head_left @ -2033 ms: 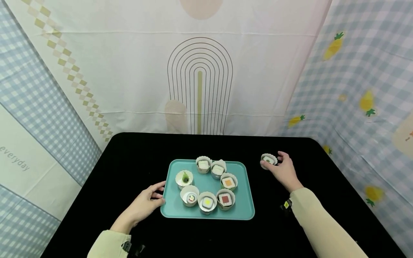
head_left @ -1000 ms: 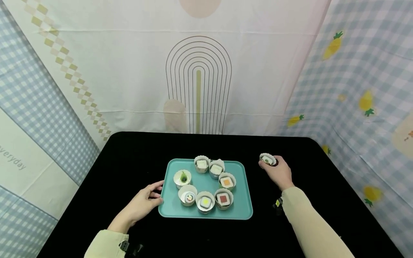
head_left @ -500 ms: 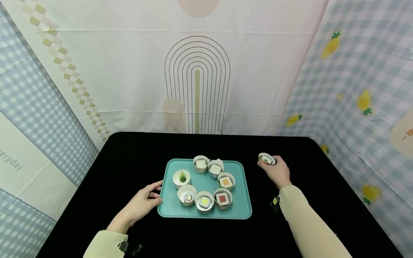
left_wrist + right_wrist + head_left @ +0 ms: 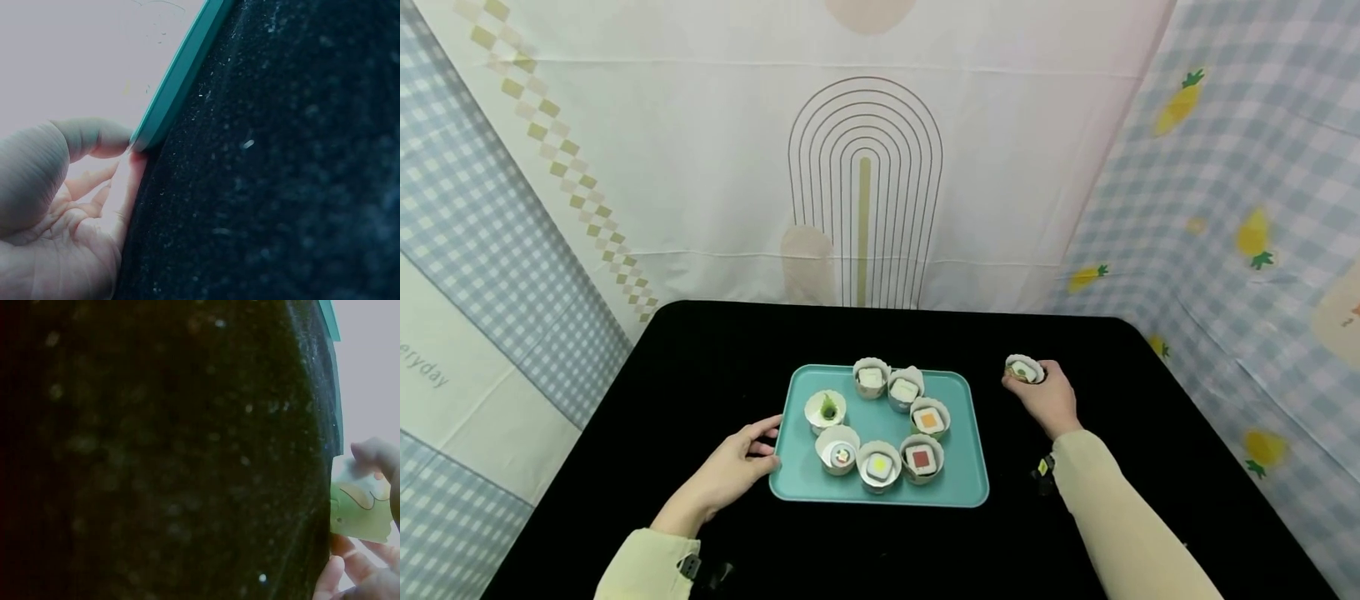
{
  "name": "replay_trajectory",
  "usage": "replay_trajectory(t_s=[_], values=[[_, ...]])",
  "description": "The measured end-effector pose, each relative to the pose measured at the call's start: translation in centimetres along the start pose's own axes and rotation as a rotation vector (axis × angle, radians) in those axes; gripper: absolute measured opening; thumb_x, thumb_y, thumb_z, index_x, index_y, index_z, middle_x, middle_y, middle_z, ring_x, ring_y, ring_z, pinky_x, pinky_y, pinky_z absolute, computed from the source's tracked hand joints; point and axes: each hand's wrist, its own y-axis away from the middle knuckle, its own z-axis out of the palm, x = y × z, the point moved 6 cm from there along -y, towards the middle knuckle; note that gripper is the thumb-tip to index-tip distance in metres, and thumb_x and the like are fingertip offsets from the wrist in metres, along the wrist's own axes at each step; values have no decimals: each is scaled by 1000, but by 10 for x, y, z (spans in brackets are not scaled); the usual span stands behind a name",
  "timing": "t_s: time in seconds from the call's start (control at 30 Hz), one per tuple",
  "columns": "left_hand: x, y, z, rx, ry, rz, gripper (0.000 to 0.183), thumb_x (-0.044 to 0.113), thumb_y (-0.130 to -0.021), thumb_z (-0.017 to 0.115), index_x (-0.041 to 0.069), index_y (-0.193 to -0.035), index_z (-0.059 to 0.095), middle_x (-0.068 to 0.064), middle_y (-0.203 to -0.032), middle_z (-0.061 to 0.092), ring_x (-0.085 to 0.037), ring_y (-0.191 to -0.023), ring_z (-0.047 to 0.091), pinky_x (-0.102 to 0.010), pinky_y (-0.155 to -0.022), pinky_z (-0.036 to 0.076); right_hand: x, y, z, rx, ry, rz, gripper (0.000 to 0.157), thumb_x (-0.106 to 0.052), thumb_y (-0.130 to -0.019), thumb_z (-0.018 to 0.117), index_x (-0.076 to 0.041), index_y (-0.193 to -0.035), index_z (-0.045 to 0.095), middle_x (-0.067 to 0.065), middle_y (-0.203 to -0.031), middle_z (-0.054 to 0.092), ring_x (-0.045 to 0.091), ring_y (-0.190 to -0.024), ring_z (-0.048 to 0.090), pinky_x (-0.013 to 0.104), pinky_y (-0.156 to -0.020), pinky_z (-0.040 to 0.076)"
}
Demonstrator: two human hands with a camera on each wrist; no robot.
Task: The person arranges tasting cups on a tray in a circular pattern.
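Observation:
At the left edge of the teal tray (image 4: 958,492) my left hand (image 4: 724,475) pinches the rim; the left wrist view shows the thumb (image 4: 100,137) and fingertips meeting at the tray's edge (image 4: 178,72). To the right of the tray, my right hand (image 4: 1047,398) grips a scalloped paper baking cup (image 4: 1034,363). Inside that cup lies a white piece (image 4: 1021,367) with a dark green spot. The right wrist view shows the paper cup's green printed side (image 4: 362,515) between thumb and fingers.
Several similar paper cups stand in a ring on the tray. One holds a green leafy piece (image 4: 828,408), others hold a red-topped block (image 4: 921,458), an orange-topped block (image 4: 928,419) and a yellow-marked block (image 4: 878,466). A black-covered table (image 4: 730,358) lies beneath; a pale curtain (image 4: 722,167) hangs behind.
My right hand has closed its fingers around the paper cup at the right, its raised fingers lowering behind it. The cup stays near the same place. My left hand keeps to the tray's edge.

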Motion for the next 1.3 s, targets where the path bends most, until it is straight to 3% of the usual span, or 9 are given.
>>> replay_trajectory(t_s=[0.4,0.63,0.8,1.0,1.13,1.3], values=[[1,1,1,13,-5,2,62,8,-91,64,22,-147,43,-3,-131,47,-21,-105,50,-36,-79,46,-8,3,2,-85,-15,-18,59,-35,-89,68,-1,-131,45,21,-118,51,34,-98,56,45,-76,49],[2,-2,6,15,5,6,61,7,-90,64,22,-146,44,-3,-130,48,-21,-104,50,-36,-79,47,-3,1,-2,-94,29,14,60,-40,-89,67,-1,-130,46,21,-117,52,32,-94,57,40,-71,49],[3,-3,6,9,10,5,62,7,-89,65,23,-146,45,-2,-129,49,-20,-103,51,-36,-78,47,-10,2,-6,-82,67,-12,62,-49,-88,65,-5,-129,49,19,-117,54,33,-95,55,46,-78,43],[4,-2,3,29,-8,7,62,7,-89,65,22,-146,45,-2,-129,49,-20,-103,51,-36,-78,48,-57,6,-7,-65,112,-138,64,-57,-86,63,-9,-128,51,16,-115,57,33,-95,52,59,-88,24],[3,0,2,36,-4,5,62,6,-89,64,21,-146,45,-3,-128,49,-21,-103,51,-36,-78,48,-100,14,5,-92,113,-226,63,-59,-85,64,-14,-128,52,12,-112,58,31,-92,51,54,-87,26],[1,2,1,42,-2,14,62,6,-88,64,20,-146,45,-3,-127,50,-20,-102,52,-36,-78,48,-151,29,29,-166,63,-341,54,-55,-83,69,-20,-122,55,5,-106,60,25,-86,54,44,-79,40]])
